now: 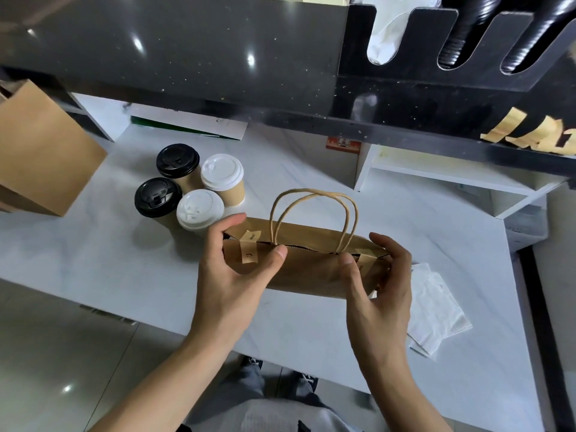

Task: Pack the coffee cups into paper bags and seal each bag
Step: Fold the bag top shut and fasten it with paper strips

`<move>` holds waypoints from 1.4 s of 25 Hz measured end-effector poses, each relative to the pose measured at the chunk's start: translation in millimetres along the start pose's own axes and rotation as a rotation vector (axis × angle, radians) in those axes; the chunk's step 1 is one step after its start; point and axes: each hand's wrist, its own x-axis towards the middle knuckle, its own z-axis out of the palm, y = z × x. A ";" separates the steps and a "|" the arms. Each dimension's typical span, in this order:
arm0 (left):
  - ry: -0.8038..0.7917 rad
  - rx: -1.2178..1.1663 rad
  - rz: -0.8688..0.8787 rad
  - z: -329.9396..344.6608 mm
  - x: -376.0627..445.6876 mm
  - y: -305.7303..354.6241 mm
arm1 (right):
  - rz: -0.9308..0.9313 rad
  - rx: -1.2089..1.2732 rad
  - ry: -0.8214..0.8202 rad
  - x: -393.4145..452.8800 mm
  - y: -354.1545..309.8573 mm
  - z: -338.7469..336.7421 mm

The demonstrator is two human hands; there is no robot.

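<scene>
1. White marble-pattern counter (311, 169) spans the view beneath a glossy black upper shelf (187, 57); a black rack of stacked lids (461, 42) stands at the shelf's right end.
2. Second brown paper bag (40, 151) stands at the counter's left edge.
3. Brown paper bag (311, 269) with twisted paper handles (313, 213) stands upright near the counter's front edge, about midway along it. Its mouth is pressed nearly closed, with a tape strip (249, 249) across the left part and another (364, 257) across the right part.
4. Left hand (237, 275) grips the bag's left end: fingers curl over the far side, thumb presses the near face just beside the left tape.
5. Right hand (380, 291) grips the bag's right end, thumb on the near face beside the right tape, fingers curled round the end.
6. Four lidded coffee cups (190, 185) stand clustered toward the back left of the bag; two have black lids, two white.
7. White plastic bags (436, 310) lie flat near the counter's front right corner.
</scene>
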 end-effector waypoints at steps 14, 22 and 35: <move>-0.275 0.133 -0.044 -20.8 29.2 1.9 | -0.102 -0.231 0.157 14.2 3.1 -8.1; -0.819 0.104 0.040 -8.5 97.0 10.8 | 0.046 -0.211 -0.013 -1.9 -0.5 20.5; -1.119 0.224 -0.027 16.5 115.4 22.0 | 0.194 -0.221 0.030 2.0 -16.5 36.2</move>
